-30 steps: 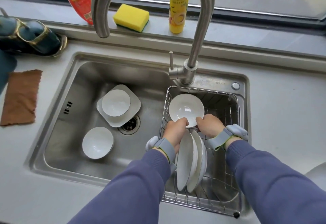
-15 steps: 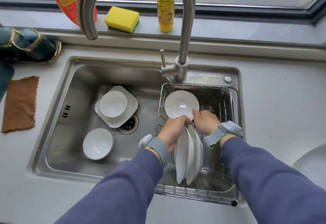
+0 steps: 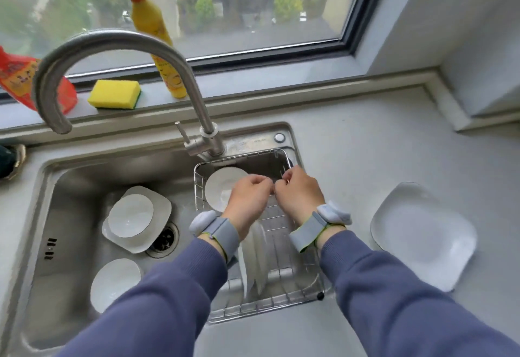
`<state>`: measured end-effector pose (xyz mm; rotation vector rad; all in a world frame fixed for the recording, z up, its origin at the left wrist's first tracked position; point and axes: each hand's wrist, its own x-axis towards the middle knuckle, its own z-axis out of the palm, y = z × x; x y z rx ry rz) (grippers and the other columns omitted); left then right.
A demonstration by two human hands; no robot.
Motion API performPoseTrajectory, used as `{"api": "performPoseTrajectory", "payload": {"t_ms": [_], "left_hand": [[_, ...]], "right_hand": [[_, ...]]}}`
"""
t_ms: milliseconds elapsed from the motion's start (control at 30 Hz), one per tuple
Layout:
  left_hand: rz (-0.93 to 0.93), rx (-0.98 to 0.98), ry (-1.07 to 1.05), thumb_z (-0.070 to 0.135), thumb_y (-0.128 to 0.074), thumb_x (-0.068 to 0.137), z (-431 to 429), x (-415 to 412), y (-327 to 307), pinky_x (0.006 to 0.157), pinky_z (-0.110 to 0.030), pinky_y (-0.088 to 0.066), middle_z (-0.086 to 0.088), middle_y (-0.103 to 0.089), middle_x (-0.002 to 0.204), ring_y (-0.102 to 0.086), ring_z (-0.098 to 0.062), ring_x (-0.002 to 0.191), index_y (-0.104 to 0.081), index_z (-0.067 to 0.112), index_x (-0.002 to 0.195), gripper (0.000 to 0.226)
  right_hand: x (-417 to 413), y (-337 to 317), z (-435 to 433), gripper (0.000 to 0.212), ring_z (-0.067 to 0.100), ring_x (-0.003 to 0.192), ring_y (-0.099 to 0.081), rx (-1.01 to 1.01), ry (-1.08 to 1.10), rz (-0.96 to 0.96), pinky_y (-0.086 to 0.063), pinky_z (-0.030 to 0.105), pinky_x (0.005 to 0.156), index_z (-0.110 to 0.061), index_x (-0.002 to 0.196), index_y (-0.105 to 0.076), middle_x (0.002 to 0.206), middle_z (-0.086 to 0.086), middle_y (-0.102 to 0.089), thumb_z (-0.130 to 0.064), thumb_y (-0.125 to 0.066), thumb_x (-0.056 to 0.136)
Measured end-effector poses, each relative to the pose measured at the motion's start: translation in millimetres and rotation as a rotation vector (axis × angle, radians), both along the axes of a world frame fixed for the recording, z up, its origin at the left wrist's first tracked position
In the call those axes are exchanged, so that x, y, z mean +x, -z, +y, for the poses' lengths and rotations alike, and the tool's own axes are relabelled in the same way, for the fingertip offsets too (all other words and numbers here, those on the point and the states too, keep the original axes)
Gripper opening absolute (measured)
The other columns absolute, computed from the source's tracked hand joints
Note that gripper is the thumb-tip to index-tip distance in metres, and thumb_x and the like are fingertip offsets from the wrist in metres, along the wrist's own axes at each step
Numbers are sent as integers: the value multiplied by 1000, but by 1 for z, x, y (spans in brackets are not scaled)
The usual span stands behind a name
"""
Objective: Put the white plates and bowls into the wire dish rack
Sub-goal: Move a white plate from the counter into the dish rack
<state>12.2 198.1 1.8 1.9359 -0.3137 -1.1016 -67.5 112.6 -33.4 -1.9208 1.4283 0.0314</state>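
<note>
The rack's [image 3: 304, 297] right half is left bare; its left is blocked by upright plates [image 3: 254, 258] and a bowl [image 3: 219, 188].

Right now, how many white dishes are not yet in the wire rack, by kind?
Bowls: 2, the stacked bowl and the loose bowl
Plates: 2, the sink plate and the counter plate
Total: 4

The grey counter [image 3: 351, 143] fills the lower frame, with the steel sink [image 3: 70, 202] sunk into its left half. One white plate [image 3: 422, 235] lies on the counter at right. At the far left edge a dark object [image 3: 9, 159] rests, mostly cut off.
</note>
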Motion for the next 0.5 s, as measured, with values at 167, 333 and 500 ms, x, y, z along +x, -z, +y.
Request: {"api": "performPoseTrajectory", "payload": {"t_ms": [167, 333, 500], "left_hand": [[52, -47, 171, 15, -58, 83, -43, -58, -11, 66, -33, -37, -5, -59, 79, -48, -19, 74, -71, 7, 87, 16], [77, -32, 366, 29, -58, 76, -81, -111, -8, 75, -33, -44, -5, -69, 90, -58, -22, 82, -73, 14, 87, 24], [29, 14, 500, 21, -56, 91, -114, -159, 11, 84, -31, -39, -3, -61, 107, -53, -22, 97, -67, 11, 109, 24]], "right_hand": [[-76, -27, -18, 26, 25, 94, -58, -24, 236, -69, -49, 35, 80, -21, 115, -55, 107, -1, -63, -27, -47, 91], [-156, -35, -30, 27, 27, 102, -60, -75, 441, -39, -50, 36, 85, -21, 116, -56, 115, 1, -65, -29, -48, 92], [-230, -36, -22, 46, 29, 123, -48, -149, 626, 48, -39, 35, 91, -19, 139, -46, 140, 7, -45, -28, -49, 94]]}}
